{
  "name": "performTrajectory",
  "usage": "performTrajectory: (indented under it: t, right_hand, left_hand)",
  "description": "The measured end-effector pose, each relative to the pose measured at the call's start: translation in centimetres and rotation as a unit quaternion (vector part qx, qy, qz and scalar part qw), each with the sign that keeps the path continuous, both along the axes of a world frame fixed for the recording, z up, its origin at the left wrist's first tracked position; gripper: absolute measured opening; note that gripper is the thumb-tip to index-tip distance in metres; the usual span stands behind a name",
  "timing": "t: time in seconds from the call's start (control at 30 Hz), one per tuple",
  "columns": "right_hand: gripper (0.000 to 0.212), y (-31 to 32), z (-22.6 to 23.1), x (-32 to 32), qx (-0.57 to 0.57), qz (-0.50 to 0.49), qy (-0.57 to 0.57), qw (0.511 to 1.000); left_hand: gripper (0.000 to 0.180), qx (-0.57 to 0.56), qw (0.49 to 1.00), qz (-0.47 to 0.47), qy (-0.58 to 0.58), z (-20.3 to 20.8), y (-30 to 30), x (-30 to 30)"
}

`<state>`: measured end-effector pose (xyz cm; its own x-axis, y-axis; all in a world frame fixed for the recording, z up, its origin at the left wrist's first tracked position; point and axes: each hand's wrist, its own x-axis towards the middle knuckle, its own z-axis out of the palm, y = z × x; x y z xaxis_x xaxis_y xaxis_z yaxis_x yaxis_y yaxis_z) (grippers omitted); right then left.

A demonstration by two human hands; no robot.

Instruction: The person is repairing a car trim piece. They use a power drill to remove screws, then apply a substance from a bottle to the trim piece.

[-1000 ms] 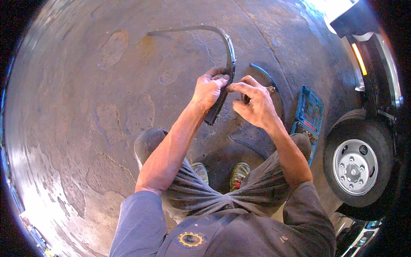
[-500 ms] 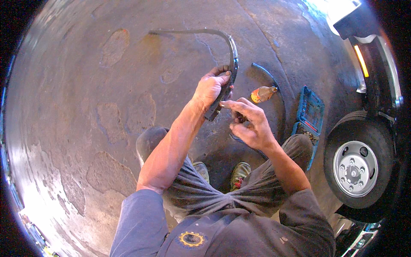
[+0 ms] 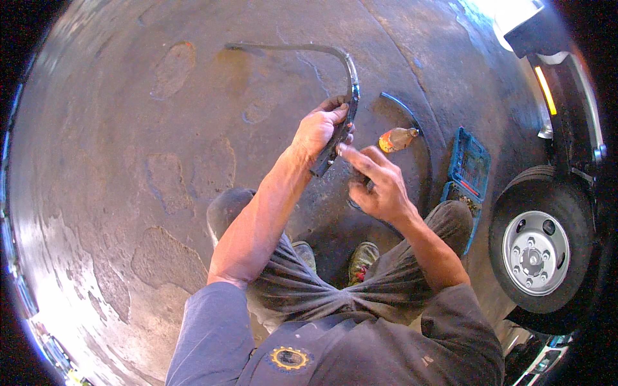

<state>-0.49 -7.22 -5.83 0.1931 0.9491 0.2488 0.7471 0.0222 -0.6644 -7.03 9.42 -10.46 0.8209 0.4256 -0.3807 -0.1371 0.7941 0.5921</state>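
Observation:
A long, dark curved trim strip [image 3: 351, 71] arcs across the middle, its far end stretching off to the left and its near end tilted toward me. My left hand [image 3: 318, 132] is wrapped around the strip close to its near end, thumb on top. Beside that end is my right hand [image 3: 381, 185], its index finger stretched out at the strip's edge and slightly blurred. The other right fingers are loosely bent, and nothing shows in them. Whether the fingertip touches the strip is hard to tell.
To the right on the stained concrete floor lie a bottle with a yellow-orange label [image 3: 396, 139] and a second dark curved strip [image 3: 404, 108]. An open blue case [image 3: 468, 157] holds small parts near my right knee. A vehicle wheel [image 3: 535, 252] stands farther right.
My right index finger has shifted slightly up and to the right along the strip's near end. The left hand keeps its hold.

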Motion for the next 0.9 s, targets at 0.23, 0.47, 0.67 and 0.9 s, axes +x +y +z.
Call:
performTrajectory:
  t: [0.23,0.47,0.67,0.9]
  right_hand:
    - [0.065,-0.7,0.2,-3.0,0.079,0.003,-0.071,0.994]
    - [0.075,-0.8,-0.7,-4.2,0.067,0.000,-0.136,0.988]
    - [0.068,-0.8,-0.6,-4.5,0.091,0.011,-0.126,0.988]
    - [0.062,-0.5,0.3,-1.0,0.080,-0.020,-0.104,0.991]
  left_hand:
    - [0.018,0.047,0.999,-0.002,0.017,-0.2,0.2,0.3]
    - [0.017,-0.002,1.000,0.019,0.011,-1.0,0.1,0.4]
    - [0.017,-0.004,0.999,0.021,0.025,0.0,-0.2,0.1]
    - [0.016,0.009,1.000,0.008,0.009,-0.5,0.0,0.1]
